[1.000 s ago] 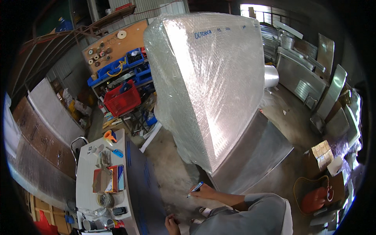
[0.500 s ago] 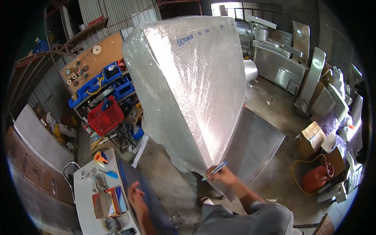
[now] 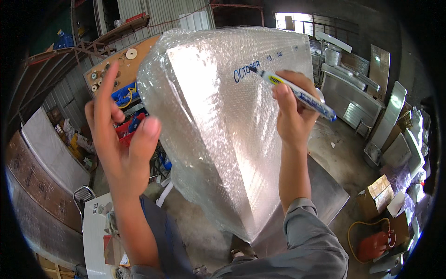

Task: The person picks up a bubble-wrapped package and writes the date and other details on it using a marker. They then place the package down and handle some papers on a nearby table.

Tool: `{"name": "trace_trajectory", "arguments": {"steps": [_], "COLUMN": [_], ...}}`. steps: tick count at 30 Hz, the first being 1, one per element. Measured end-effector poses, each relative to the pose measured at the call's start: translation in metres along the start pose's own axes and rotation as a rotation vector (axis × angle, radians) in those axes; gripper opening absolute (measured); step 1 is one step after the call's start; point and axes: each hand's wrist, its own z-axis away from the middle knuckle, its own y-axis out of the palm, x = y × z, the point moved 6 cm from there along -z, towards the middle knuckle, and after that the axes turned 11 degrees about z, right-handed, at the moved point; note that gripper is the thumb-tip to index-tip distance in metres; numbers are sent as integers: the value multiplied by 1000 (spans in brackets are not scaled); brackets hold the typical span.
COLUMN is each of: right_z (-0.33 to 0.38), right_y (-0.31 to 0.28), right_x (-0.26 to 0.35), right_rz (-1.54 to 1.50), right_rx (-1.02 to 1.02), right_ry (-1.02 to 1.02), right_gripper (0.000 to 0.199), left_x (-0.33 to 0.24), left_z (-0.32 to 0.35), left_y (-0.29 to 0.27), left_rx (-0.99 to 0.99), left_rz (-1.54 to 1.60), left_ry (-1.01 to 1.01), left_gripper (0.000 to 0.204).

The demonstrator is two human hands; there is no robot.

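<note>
MARKER IN RIGHT HAND AT BUBBLE-WRAPPED UNIT

The marker [image 3: 308, 99] has a slim white barrel with blue print, a yellow-green patch near the front, a blue rear end and a dark tip. It lies slantwise in the right hand [image 3: 296, 111], tip up and to the hand's left. The right hand is closed in a writing grip, thumb and fingers around the barrel. The tip overlaps blue handwriting [image 3: 245, 72]; contact cannot be determined.

The handwriting runs along the upper part of the wrapped unit [image 3: 251, 121], ahead of and between the hands. The unit is large, silvery and covered in clear bubble wrap, with bright glare down its face. The left hand [image 3: 123, 149] is raised and empty, index finger extended, thumb spread.

Below the right forearm, to its right, is a dark flat panel [image 3: 325, 186]. Below the left hand is a white table [image 3: 95, 246]; beyond its fingertips, a brown board [image 3: 151, 44]. Well right of the right hand are metal panels [image 3: 350, 90], a cardboard box [image 3: 379, 193] and, lower, a red-orange cylinder [image 3: 371, 247] on the grey floor [image 3: 332, 160].
</note>
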Motion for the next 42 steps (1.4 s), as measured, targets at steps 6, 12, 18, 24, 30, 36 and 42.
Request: {"name": "trace_trajectory", "arguments": {"steps": [6,12,18,24,30,36,42], "right_z": [-25,-31,-39,-49,-55,-60,-71], "right_y": [28,30,11,-5,-24,-46,-76], "right_x": [0,-1,-26,-55,-93,-130,-170], "right_rz": [162,209,226,194,155,102,136], "right_rx": [173,219,173,117,86,4,-102], "right_ry": [-235,-326,-220,-76,33,131,171], "right_gripper": [18,20,18,18,20,20,19], "left_x": [17,24,24,17,26,27,29], "left_z": [-21,-16,-16,-15,-14,-10,-8], "left_y": [42,40,43,40,42,41,44], "left_rx": [15,-24,-20,-42,-70,-75,-113], "left_rz": [-215,-146,-124,-107,-69,-46,-27], "left_ry": [115,37,86,53,41,12,26], "left_gripper": [89,85,88,87,92,97,105]}}
